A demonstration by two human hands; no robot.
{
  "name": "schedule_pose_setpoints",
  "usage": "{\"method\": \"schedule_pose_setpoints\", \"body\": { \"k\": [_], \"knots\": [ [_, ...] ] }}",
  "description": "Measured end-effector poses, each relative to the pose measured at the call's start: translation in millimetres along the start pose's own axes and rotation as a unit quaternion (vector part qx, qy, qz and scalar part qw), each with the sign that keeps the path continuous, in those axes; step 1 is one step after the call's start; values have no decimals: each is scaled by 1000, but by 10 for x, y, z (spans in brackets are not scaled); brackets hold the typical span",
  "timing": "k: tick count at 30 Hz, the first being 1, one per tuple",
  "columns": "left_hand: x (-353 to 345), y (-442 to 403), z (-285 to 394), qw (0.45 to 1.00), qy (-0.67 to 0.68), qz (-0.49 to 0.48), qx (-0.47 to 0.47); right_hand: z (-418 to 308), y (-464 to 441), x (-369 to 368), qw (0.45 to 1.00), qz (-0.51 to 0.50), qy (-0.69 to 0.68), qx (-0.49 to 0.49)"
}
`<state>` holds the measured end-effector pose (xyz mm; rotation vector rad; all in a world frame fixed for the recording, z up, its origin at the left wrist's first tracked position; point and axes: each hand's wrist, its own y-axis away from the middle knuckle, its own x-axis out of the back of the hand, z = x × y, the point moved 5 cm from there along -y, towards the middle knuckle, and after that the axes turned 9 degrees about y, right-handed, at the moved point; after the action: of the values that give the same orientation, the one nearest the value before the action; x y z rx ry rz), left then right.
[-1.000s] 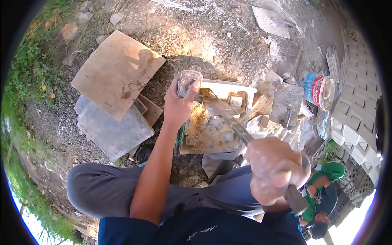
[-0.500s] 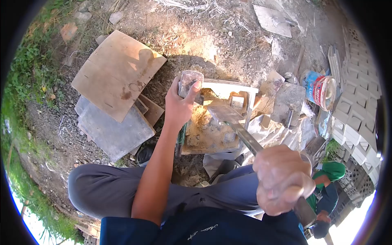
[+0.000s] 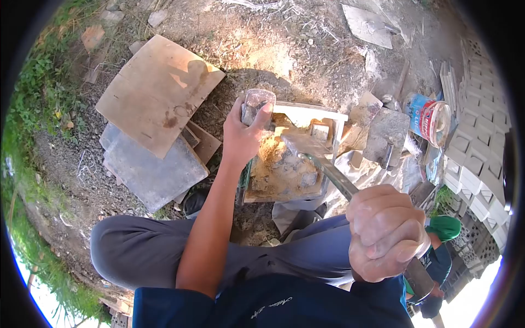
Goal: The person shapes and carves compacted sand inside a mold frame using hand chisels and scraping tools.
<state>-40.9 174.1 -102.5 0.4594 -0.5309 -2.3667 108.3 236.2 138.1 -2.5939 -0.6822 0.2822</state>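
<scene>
Just one tool (image 3: 340,181), two hands (image 3: 387,232) (image 3: 246,136)

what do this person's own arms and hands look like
The left hand and right hand are both ungloved, with five-fingered human shapes. A plain dark blue short sleeve leaves the left forearm uncovered, with no watch or band showing on it.

A head-worn wide view looks forward and down, nearest the right hand (image 3: 388,232) at lower right, farther from the left hand (image 3: 244,139) near centre.
</scene>
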Motion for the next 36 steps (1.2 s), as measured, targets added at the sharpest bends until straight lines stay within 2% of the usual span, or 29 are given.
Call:
{"method": "schedule_pose_setpoints", "body": {
  "k": [1, 3, 5, 6, 7, 10, 12, 14, 15, 18, 21, 23, 27, 29, 31, 34, 36],
  "knots": [
    [-5, 20, 13, 1000, 0, -1, 14, 71, 75, 68, 999, -19, -15, -40],
    [-43, 9, 38, 1000, 10, -7, 25, 195, 20, 83, 992, -73, 92, -54],
    [-54, -5, 43, 1000, 1, -8, 9, 117, -11, 38, 998, -30, 46, -35],
    [-34, 2, 49, 1000, -9, -5, 2, 29, 16, 26, 999, 0, 46, 4],
    [-29, 19, 73, 1000, -17, -7, -21, 11, -1, 13, 999, -39, -1, -1],
    [-29, -17, -32, 999, 26, -17, 10, 267, 33, 72, 994, -27, 70, -83],
    [-44, -71, 7, 999, 32, -10, -22, 93, -17, -11, 998, 21, 50, -37],
    [-16, -10, 37, 999, -18, 2, -44, 109, -1, 33, 995, -62, 75, -28],
    [-19, -2, 21, 1000, 0, 5, -19, 163, 22, 62, 991, -95, 93, -25],
    [-32, -42, -11, 999, 20, 6, -37, 180, -47, 120, 977, -108, 169, -70],
    [7, -26, 20, 999, -16, 16, -39, 64, -52, 97, 994, -74, 67, -36],
    [-18, 11, 30, 999, -36, 20, -9, 263, -12, 106, 990, -75, 108, -49],
    [-10, -21, 4, 998, -39, 15, -42, 121, -64, 127, 995, -81, 21, -53],
    [22, 13, -9, 999, -44, 19, -15, 180, -1, 120, 994, -100, 37, -30],
    [-22, -15, 6, 1000, -18, 9, -8, 277, -24, 127, 989, -114, 76, -60],
    [-21, -16, 44, 998, -29, 14, -52, 125, -73, 129, 991, -117, 18, -54],
    [15, 40, -17, 999, -38, 25, -27, 128, 3, 138, 993, -101, -16, -59]
  ]
}}
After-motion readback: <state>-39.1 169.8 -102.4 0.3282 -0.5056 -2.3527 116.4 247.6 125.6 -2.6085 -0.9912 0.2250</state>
